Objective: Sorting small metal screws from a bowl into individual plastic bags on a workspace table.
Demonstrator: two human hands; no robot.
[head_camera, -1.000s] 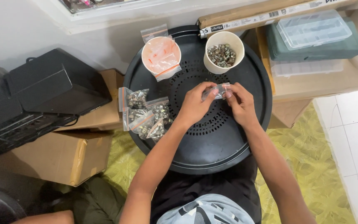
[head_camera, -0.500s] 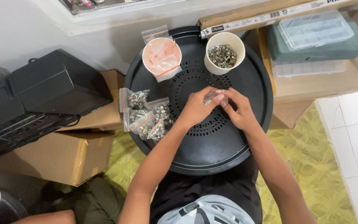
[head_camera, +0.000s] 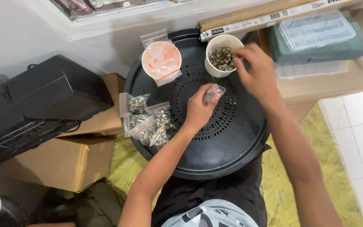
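Left hand (head_camera: 199, 108) pinches a small clear bag (head_camera: 213, 93) over the round black tray (head_camera: 236, 143), fingers clamped on it. Right hand (head_camera: 255, 69) reaches the white cup of metal bits (head_camera: 222, 55), fingertips bunched together at its rim; holding anything, cannot tell.

The near half of the round black tray (head_camera: 215, 155) lies open for a hand. Filled small bags (head_camera: 147, 122) crowd its left edge; two cups (one with hardware (head_camera: 222, 55), one with bags (head_camera: 161, 62)) block the far rim.
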